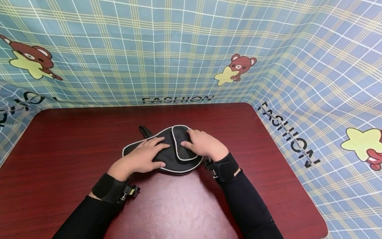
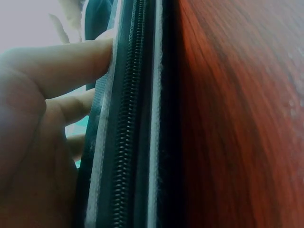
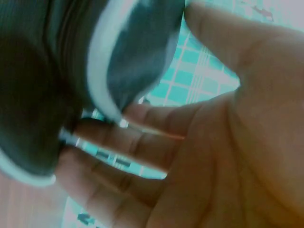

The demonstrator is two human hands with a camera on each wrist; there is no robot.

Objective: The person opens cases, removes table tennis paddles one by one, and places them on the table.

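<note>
A black paddle-shaped zip case (image 1: 167,159) with white piping lies on the table, its rounded end to the right. My left hand (image 1: 140,157) rests on its narrower part, fingers stretched over the top. In the left wrist view the thumb touches the upper edge beside the zipper (image 2: 124,142). My right hand (image 1: 206,144) lies at the rounded end, over the raised pocket (image 1: 183,149). In the right wrist view its fairly straight fingers (image 3: 137,142) touch the edges of the pocket and case, with the thumb apart from them. Part of the pocket is hidden under the right hand.
A short black strap (image 1: 145,131) sticks out at the case's far left side. The dark red table (image 1: 74,139) has rounded corners. Blue checked cloth (image 1: 143,59) with bears and lettering hangs behind it and along both sides. Each wrist wears a black band with a small camera.
</note>
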